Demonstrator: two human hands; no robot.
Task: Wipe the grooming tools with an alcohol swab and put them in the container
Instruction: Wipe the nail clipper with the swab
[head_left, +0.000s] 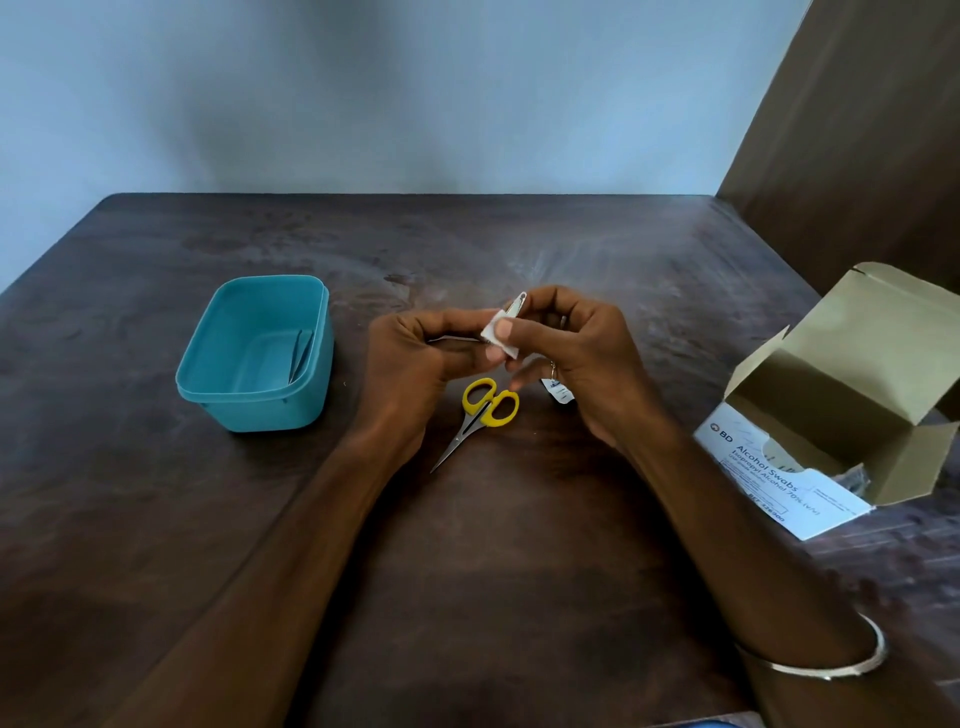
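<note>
While my left hand (415, 358) pinches a nail clipper (516, 305), my right hand (582, 358) presses a white alcohol swab (500, 339) on it above mid-table (519, 545). Yellow scissors (480, 413) lie beneath; the teal container (254, 358) with tweezers (301, 356) sits toward the left edge.

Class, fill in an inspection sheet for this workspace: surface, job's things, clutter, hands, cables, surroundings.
Surface: dark wooden table, worn and marked.
Job's things: teal container open, tweezers inside; yellow-handled scissors closed on table; white swab against a small metal tool.
Clutter: open alcohol swab box; torn wrapper.
Hands: left hand and right hand together hold tool and swab.
Cables: nothing seen.
Surroundings: pale wall; brown panel at right.
</note>
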